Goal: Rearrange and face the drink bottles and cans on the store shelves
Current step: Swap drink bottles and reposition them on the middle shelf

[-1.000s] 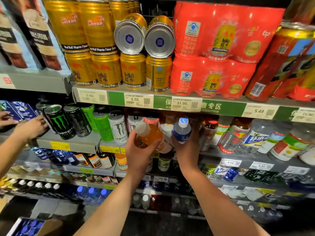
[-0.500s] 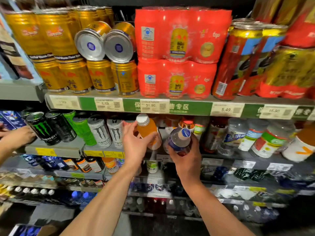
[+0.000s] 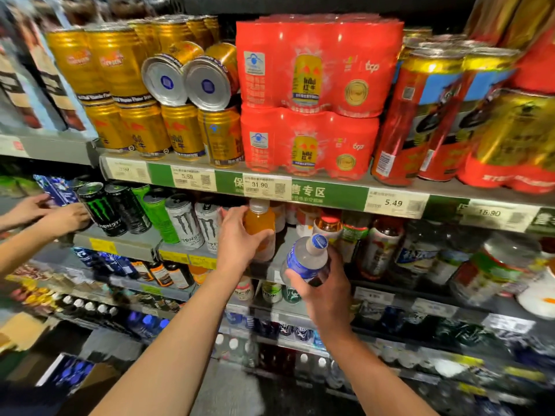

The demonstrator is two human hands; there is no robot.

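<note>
The left hand (image 3: 237, 235) is gripping an orange bottle (image 3: 260, 226) with a white cap, its fingers and thumb curling round the body while the bottle is standing upright at the front of the middle shelf (image 3: 279, 259), just under the green price strip (image 3: 300, 192). The right hand (image 3: 324, 283) is gripping a clear bottle (image 3: 306, 259) with a blue label and a blue-topped cap; this bottle is tilting, its cap pointing up and to the right, and it is being held in front of the shelf edge, just below and to the right of the orange bottle.

Immediately left of the left hand's grip, two white cans (image 3: 195, 223) are standing side by side, with green cans (image 3: 156, 214) and black cans (image 3: 102, 208) further left. Just beyond the right hand's grip, a bottle with a red cap (image 3: 329, 225) is standing on the same shelf, and more labelled bottles (image 3: 381, 247) are lining up to its right.

Above both grips, gold cans (image 3: 144, 130) are sitting on the upper shelf, two of them lying on their sides with silver ends facing out, beside stacked red multipacks (image 3: 312, 94).

Far to the left of the grips, another person's hands (image 3: 57, 216) are reaching toward the black cans.
</note>
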